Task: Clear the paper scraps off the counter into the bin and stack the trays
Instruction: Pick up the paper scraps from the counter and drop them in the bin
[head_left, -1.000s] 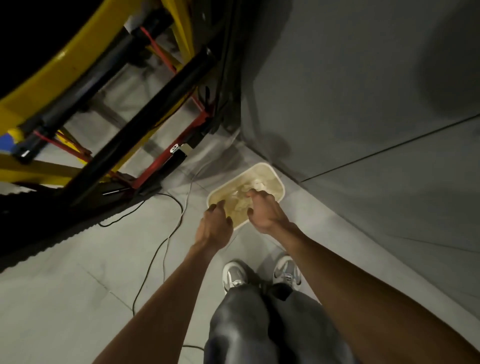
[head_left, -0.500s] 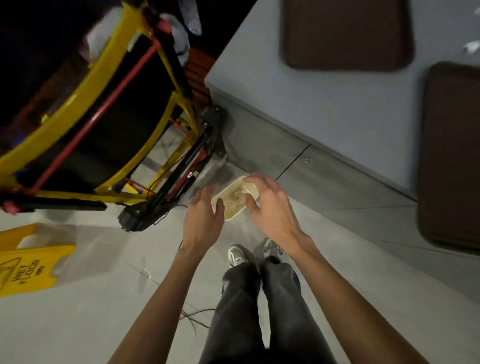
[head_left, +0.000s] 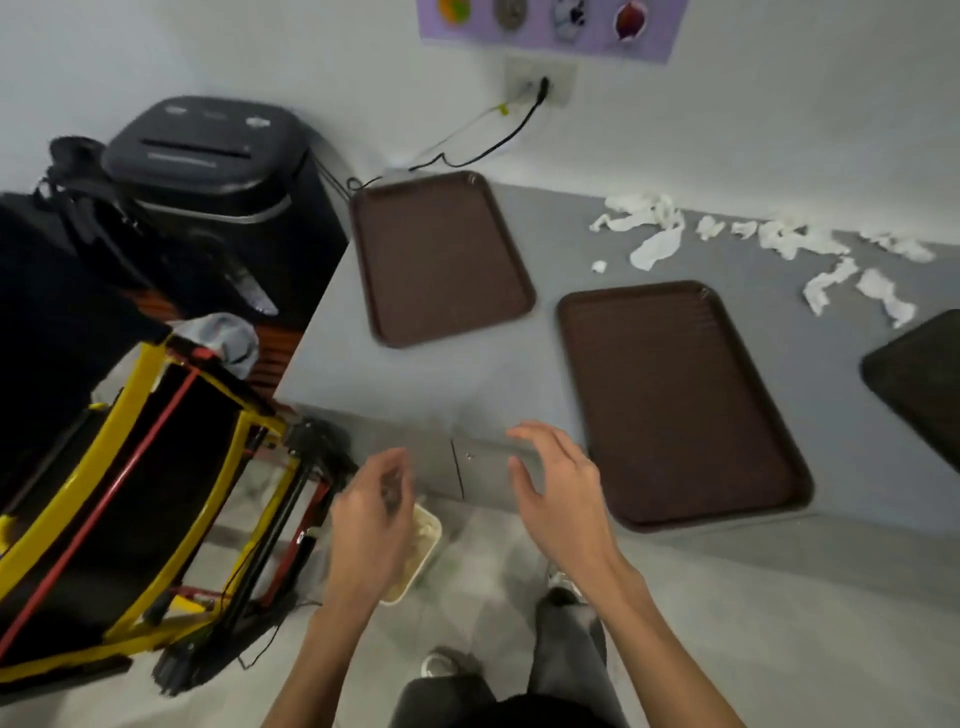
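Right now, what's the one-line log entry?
left hand: open, empty | right hand: open, empty | paper scraps: on counter | trays: unstacked | bin: on floor

Black shredder (head_left: 208, 156) left of counter. Yellow cart (head_left: 130, 493) below it. Purple poster (head_left: 550, 23) above wall outlet (head_left: 540, 83).

I count three brown trays: one (head_left: 441, 257) at eleven o'clock, one (head_left: 675, 405) at one, a third (head_left: 919, 384) cut off at two. One bin (head_left: 415, 551) below. The paper scraps (head_left: 753, 244) are too scattered to count exactly.

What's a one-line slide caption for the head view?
Empty hands, left hand and right hand, rise from cream bin toward paper scraps and brown trays on the counter.
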